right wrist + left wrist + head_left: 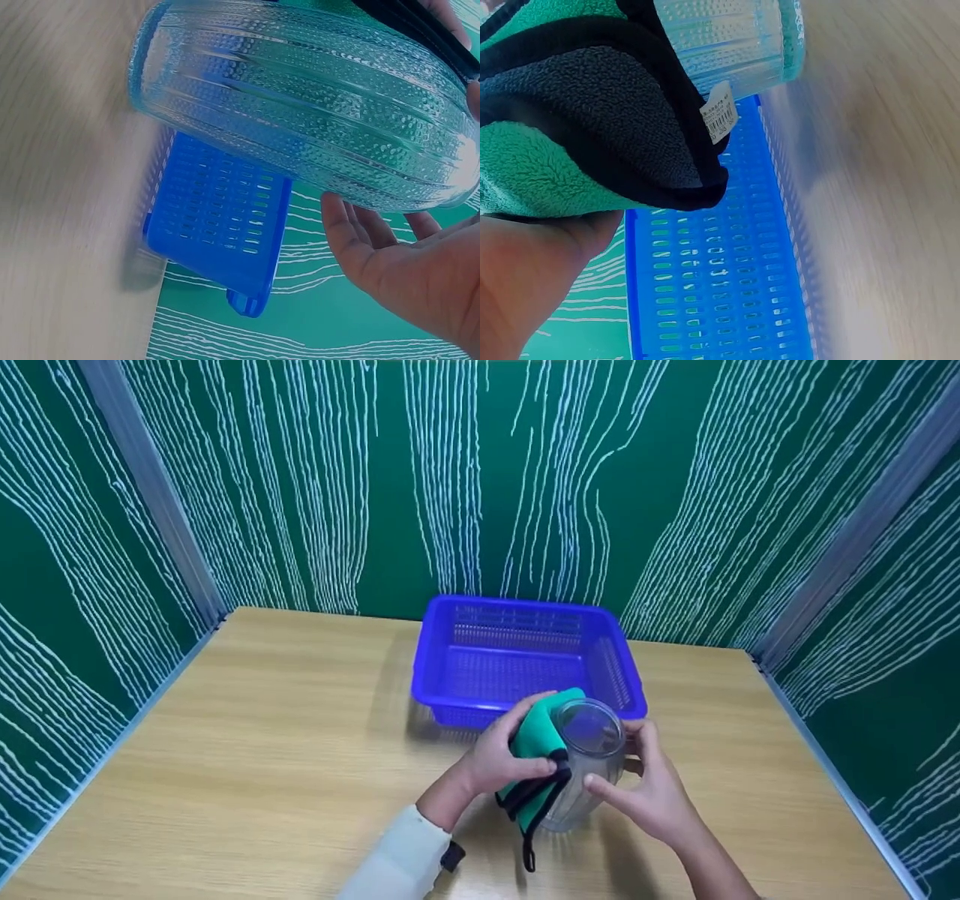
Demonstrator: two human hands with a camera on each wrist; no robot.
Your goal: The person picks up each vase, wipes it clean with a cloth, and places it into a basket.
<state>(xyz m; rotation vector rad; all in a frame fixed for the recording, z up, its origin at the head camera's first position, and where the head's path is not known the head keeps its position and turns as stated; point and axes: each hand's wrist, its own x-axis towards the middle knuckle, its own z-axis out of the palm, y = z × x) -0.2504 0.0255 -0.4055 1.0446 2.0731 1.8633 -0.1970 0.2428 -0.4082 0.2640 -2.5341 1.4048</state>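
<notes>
A clear, ribbed glass vase (581,780) with dimpled sides leans slightly between my two hands, low over the table's front half. My left hand (491,757) grips a green cleaning cloth (538,731) with black edging and lays it along the vase's left side. The cloth's grey inner face and a white tag (720,112) show in the left wrist view, and its hanging loop dangles below. Around the vase's upper right side curl the thumb and fingers of my right hand (660,799). In the right wrist view, its fingertips (334,206) meet the glass.
Right behind the hands, a blue plastic basket (420,660) with slotted sides stands on the wooden table (262,750). Green panels (390,510) with wavy white lines close off the back and both sides, joined by grey metal posts (161,487).
</notes>
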